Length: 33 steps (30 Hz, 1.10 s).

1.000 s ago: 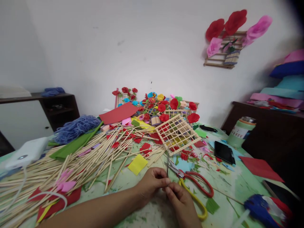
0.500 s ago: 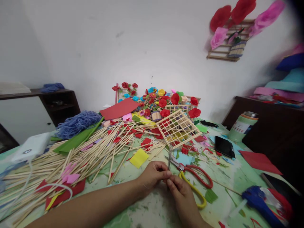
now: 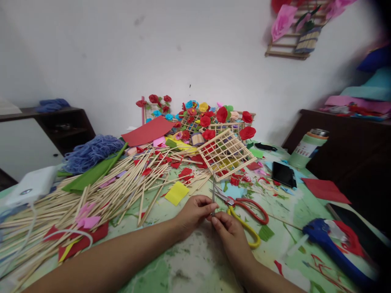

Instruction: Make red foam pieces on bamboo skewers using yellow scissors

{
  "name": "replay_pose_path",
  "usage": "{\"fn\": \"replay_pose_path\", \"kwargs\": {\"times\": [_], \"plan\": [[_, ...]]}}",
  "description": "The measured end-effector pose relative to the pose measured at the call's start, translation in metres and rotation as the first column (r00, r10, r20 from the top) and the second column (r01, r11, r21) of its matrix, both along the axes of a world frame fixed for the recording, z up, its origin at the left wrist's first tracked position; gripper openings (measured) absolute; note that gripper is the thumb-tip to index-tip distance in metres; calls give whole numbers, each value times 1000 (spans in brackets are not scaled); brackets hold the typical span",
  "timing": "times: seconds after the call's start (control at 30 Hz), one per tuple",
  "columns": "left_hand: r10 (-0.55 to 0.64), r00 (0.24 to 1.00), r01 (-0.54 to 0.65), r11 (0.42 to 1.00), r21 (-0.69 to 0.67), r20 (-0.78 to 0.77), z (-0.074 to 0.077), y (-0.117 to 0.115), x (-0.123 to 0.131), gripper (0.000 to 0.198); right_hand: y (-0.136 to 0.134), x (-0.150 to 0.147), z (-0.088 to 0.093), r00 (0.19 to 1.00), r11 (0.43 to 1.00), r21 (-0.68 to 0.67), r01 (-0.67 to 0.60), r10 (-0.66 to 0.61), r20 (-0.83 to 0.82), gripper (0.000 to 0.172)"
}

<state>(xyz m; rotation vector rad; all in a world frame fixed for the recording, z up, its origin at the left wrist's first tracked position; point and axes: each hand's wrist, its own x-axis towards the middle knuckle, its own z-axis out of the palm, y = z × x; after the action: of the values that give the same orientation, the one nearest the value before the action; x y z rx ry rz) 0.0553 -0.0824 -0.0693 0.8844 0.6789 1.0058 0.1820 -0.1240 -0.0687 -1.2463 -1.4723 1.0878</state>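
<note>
Over the last second only my view has dipped: the wall trellis slides toward the top edge, while everything on the table stays where it lay. My left hand and right hand have barely shifted. Both remain closed, fingertips pinched on the thin wire bundle, which stands upright between them. The scissors lie untouched at 3 o'clock of the hands, the lattice frame at 12, the bamboo sticks at 10. I judge the work on the bundle unchanged, the grip steady.
</note>
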Motion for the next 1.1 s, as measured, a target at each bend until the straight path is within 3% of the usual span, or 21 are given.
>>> {"fn": "replay_pose_path", "kwargs": {"times": [0.6,1.1], "plan": [[2,1000,-3,1000,15,7,-2,1,0,28,1,2,-6,997,998,19,-60,61,-38,22],[0,999,0,1000,6,40,-3,1,-1,23,-1,2,-5,998,1000,13,-2,2,-58,20]]}}
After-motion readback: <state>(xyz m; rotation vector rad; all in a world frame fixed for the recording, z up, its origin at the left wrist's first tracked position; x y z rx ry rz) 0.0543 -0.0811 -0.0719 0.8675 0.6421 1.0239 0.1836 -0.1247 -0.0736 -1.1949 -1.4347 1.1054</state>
